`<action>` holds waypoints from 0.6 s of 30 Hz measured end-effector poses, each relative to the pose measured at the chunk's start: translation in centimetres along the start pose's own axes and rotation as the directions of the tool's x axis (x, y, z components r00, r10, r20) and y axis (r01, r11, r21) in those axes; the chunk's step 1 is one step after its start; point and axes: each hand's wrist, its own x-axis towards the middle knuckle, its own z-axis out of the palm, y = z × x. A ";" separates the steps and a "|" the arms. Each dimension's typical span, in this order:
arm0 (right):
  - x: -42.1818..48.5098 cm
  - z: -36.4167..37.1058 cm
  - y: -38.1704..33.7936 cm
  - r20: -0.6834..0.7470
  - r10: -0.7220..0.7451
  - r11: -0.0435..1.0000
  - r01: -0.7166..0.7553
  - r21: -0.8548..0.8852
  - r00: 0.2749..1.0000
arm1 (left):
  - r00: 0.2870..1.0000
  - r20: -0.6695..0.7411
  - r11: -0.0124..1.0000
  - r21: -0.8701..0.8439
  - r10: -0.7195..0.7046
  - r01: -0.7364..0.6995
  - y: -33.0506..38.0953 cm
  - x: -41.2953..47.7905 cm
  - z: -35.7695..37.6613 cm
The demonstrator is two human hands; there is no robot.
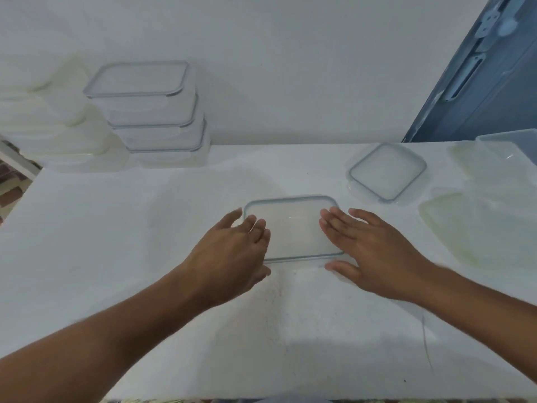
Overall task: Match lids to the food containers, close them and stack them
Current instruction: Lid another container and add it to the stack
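The desk (116,228) is white and matt, faintly grainy. The rectangular lid (293,228) at centre looks like clear, smooth plastic with a grey-blue rim, as do the stacked containers (151,112) at upper left. The loose lids (479,228) at right are milky, translucent plastic.

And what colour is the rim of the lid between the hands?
Pale blue-grey; the lid itself is clear. Head view shows it.
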 end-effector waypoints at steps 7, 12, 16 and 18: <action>-1.0 2.7 -0.8 -0.199 0.033 0.999 -0.034 -0.002 0.979 | 0.949 -0.303 0.991 -0.122 -0.083 0.048 1.1 -1.4 3.6; -1.0 3.2 -0.6 -0.217 0.020 1.000 -0.017 0.015 0.976 | 0.933 -0.321 0.964 -0.253 -0.162 0.080 0.7 -1.7 4.3; -1.2 3.6 -0.2 -0.275 0.018 0.996 0.008 0.093 0.961 | 0.921 -0.292 0.907 -0.402 -0.256 0.125 0.9 -2.2 4.5; -1.1 3.6 -0.1 -0.318 0.018 0.990 0.027 0.135 0.948 | 0.922 -0.286 0.902 -0.413 -0.263 0.129 1.3 -2.4 4.4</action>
